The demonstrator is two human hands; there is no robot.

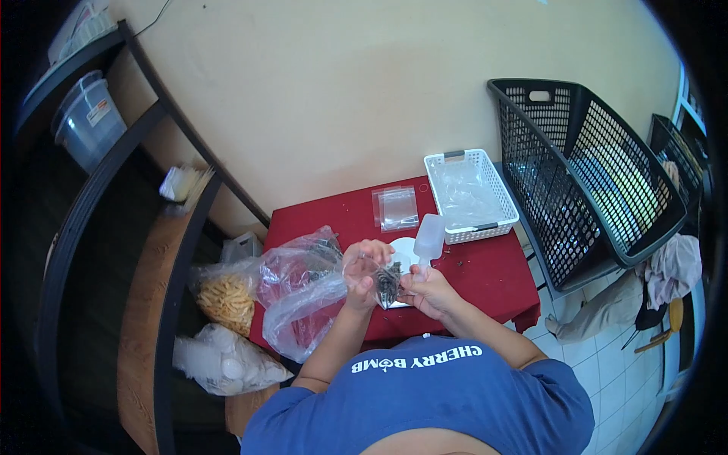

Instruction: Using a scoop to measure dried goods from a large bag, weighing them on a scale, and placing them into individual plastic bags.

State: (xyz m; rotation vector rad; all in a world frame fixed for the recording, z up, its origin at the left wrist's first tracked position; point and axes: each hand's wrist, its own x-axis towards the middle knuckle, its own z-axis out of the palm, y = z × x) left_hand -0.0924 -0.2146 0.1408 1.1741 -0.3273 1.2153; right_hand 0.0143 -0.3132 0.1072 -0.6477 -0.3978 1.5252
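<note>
Over the red-covered table, my left hand (367, 267) is closed on the side of a small clear plastic bag (389, 286) with dark, dried-looking pieces inside. My right hand (431, 294) grips the handle of a translucent white scoop (430, 236), its bowl pointing away from me. The fingers of that hand also meet the right side of the bag. Partly covered by both hands, a white round-topped device (404, 250), perhaps a scale, sits beneath them. Left of my left hand lies a large open clear plastic bag (303, 292) with dark contents toward its far end.
Flat clear bags (397, 208) lie at the back of the table (341, 216), beside a white basket (491, 186) holding clear plastic. A black crate (561, 174) stands right. Bags of yellowish snacks (225, 299) and pale items (227, 364) flank the table's left, near a shelf (148, 303).
</note>
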